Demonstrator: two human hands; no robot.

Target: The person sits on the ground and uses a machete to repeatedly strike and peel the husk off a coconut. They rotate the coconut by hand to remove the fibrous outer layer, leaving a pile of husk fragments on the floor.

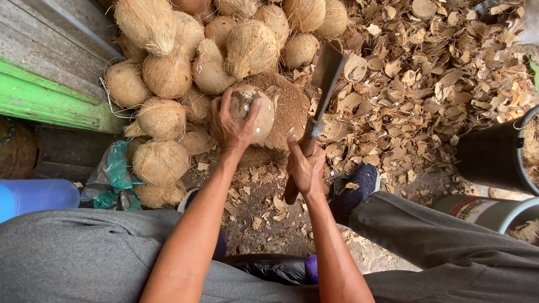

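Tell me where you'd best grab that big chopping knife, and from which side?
By the wooden handle, from the near end by the person's lap, judging by its pose. The cleaver points its broad metal blade away toward the coconut pile, so the handle is the safe, narrow, roundish part. The right hand wraps it there already; the left hand steadies a coconut.

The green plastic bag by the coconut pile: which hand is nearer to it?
Left. The left hand grips a coconut just up-right of the green bag; the right hand holds the cleaver farther right.
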